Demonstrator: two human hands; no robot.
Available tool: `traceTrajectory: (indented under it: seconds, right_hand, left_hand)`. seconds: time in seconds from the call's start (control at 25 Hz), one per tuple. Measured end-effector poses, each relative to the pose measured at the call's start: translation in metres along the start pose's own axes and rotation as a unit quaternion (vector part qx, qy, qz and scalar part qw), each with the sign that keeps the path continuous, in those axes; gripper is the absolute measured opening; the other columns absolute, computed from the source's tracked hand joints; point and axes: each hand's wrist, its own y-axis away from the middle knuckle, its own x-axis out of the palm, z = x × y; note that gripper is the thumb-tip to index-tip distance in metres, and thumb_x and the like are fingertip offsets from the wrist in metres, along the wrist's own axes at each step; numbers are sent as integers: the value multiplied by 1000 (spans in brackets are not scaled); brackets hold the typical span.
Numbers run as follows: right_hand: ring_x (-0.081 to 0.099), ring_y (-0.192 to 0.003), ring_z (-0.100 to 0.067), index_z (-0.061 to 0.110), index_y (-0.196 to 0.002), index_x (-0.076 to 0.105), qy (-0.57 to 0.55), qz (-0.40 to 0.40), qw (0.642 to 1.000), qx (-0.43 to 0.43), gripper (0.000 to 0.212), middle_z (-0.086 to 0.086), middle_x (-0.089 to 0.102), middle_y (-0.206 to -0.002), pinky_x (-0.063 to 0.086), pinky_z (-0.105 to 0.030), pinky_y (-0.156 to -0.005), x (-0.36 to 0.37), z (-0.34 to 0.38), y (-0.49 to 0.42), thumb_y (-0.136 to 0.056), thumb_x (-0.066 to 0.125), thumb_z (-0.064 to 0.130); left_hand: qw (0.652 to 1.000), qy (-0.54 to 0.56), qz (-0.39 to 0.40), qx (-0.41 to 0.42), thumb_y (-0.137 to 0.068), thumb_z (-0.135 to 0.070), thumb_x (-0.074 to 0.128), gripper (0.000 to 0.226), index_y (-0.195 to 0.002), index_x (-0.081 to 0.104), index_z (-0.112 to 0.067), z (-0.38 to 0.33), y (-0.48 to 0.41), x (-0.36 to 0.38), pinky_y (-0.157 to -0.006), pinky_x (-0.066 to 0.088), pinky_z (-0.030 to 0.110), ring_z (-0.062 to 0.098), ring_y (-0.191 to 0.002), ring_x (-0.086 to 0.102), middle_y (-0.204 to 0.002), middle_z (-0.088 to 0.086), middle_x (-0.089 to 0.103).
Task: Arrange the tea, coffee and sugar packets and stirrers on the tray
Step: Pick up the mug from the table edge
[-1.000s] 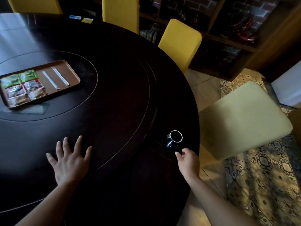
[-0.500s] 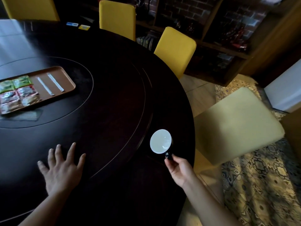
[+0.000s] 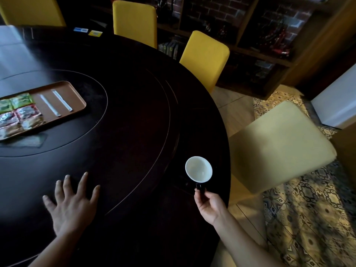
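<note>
A brown tray (image 3: 77, 97) lies at the left on the dark round table (image 3: 125, 116). Green packets (image 3: 21, 100), red packets (image 3: 27, 111) and tan packets (image 3: 30, 123) sit in rows on its left part, partly cut off by the frame edge. Two white stirrers (image 3: 61, 100) lie side by side on its right part. My left hand (image 3: 71, 205) rests flat on the table with fingers spread. My right hand (image 3: 210, 205) grips the handle of a black mug (image 3: 198, 169) with a white inside, tipped so its mouth faces me, near the table's right edge.
Yellow chairs (image 3: 204, 56) stand around the table's far side, and a pale cushioned chair (image 3: 279, 145) stands close on the right. Two small cards, blue (image 3: 81, 29) and yellow (image 3: 95, 33), lie at the far edge. Shelves (image 3: 260, 39) line the back wall. A patterned rug (image 3: 308, 209) covers the floor.
My right hand took the mug by its handle and tipped it from upright until its white inside faces me. My left hand stayed flat on the table.
</note>
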Motion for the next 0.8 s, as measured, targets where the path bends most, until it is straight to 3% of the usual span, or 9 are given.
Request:
traceTrajectory:
  seconds: [0.2,0.32,0.4,0.48,0.52,0.56,0.64,0.8]
  right_hand:
    - [67,-75,-33,-9,-129,48,52,-30,996,-60,30,-29,61,-91,61,-37,-49,4,-8,4,-101,40,0]
    - [68,-78,-36,1,-110,55,170,-86,971,-143,21,-27,65,-93,62,-44,-63,6,-14,11,-103,47,19]
    - [71,-79,-29,13,-99,60,311,-105,912,-247,19,-11,67,-93,62,-45,-71,4,-18,14,-99,56,31]
    - [70,-75,-21,24,-86,59,506,-105,779,-354,14,3,66,-84,61,-43,-72,1,-22,13,-90,67,36]
    - [68,-72,-20,25,-80,58,577,-115,706,-394,19,3,65,-79,58,-41,-69,-1,-23,8,-86,72,36]
    - [66,-70,-21,22,-77,57,609,-130,659,-423,23,2,64,-75,54,-38,-64,-1,-24,5,-83,74,35]
    - [60,-66,-20,16,-73,57,609,-141,630,-461,25,-1,62,-71,45,-32,-58,-1,-22,-1,-83,76,30]
    - [62,-64,-22,14,-70,60,562,-157,654,-481,24,-3,64,-68,45,-33,-58,-3,-9,-3,-82,77,25]
  left_hand:
    - [1000,-1,6,-2,-91,-72,27,68,-152,25,-44,0,0,0,-118,2,61,29,-153,4,-164,11,20]
    - [1000,-2,5,-3,-91,-72,26,68,-152,25,-44,0,0,0,-118,2,61,28,-153,3,-164,10,20]
    - [1000,-1,4,-1,-91,-71,27,67,-152,25,-44,0,0,0,-118,3,62,29,-153,4,-164,11,20]
    - [1000,-3,5,-3,-91,-71,28,67,-153,24,-44,-1,0,1,-118,3,62,29,-153,4,-164,11,20]
    - [1000,-5,7,-4,-91,-71,27,67,-153,24,-44,0,0,1,-118,3,62,29,-153,3,-165,11,20]
    - [1000,-5,8,-5,-91,-72,27,67,-153,23,-44,0,0,1,-118,3,62,29,-153,3,-165,11,19]
    - [1000,-2,9,-2,-92,-71,28,67,-153,24,-44,-1,0,0,-119,3,62,28,-153,3,-165,11,19]
    - [1000,6,9,-4,-92,-71,30,66,-152,26,-44,0,2,-2,-119,1,60,28,-153,3,-164,10,20]
